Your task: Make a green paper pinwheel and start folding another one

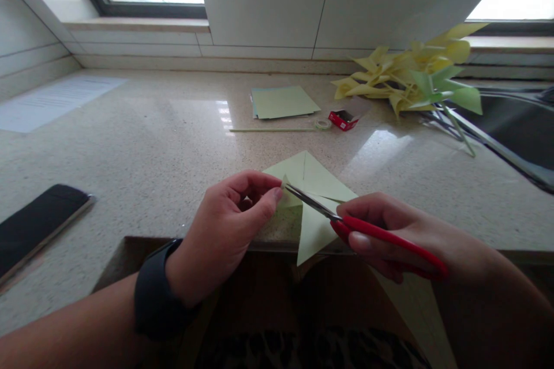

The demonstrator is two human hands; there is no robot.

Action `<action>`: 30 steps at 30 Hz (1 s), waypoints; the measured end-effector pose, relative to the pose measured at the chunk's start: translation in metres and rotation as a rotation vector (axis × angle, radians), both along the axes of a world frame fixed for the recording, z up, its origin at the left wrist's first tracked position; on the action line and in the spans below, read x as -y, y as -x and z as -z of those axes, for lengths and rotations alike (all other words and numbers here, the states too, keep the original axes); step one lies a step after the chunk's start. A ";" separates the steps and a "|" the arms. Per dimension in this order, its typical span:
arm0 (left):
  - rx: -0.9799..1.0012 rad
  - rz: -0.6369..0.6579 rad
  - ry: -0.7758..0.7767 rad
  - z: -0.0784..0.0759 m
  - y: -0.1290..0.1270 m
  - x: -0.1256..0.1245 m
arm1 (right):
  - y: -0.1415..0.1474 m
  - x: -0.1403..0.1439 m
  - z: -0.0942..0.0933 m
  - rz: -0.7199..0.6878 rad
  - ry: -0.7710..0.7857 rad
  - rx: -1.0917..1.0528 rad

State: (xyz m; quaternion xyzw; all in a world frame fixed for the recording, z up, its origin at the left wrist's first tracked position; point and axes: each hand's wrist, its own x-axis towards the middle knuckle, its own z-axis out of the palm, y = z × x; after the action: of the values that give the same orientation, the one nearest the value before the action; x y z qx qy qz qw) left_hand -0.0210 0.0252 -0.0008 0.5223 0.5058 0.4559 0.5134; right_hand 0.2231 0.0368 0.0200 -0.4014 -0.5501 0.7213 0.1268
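Left hand (225,230) pinching a corner flap of the green paper (312,207) at the near counter (142,161) edge, thumb and fingers closed on it; right hand (389,236) gripping red scissors (346,222), blades nearly closed, tips at the pinched flap. Paper folded into pointed flaps, part flat on the counter, part hanging over the near edge. Farther off: paper stack (283,102), thin stick (272,130), tape roll (322,124) and red box (343,120) mid-counter, pinwheels (411,78) far right by the sink (519,127), phone (37,222) near left.
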 end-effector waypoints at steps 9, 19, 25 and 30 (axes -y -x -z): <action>-0.001 0.004 0.012 0.000 -0.001 -0.001 | -0.003 -0.001 0.002 -0.019 0.005 -0.030; -0.011 -0.017 0.024 0.002 -0.001 -0.001 | -0.003 0.012 0.011 0.254 -0.209 -0.114; 0.002 0.016 0.003 0.003 0.000 0.000 | 0.029 0.019 0.007 0.713 -0.503 -0.012; -0.090 0.053 -0.009 0.004 0.003 0.000 | 0.051 0.004 0.019 0.653 -0.474 -0.059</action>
State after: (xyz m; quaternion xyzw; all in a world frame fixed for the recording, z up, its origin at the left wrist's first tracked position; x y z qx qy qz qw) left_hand -0.0235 0.0252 -0.0050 0.5579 0.5123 0.4202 0.4997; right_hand 0.1718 0.0330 0.0012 -0.4939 -0.5408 0.5074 0.4541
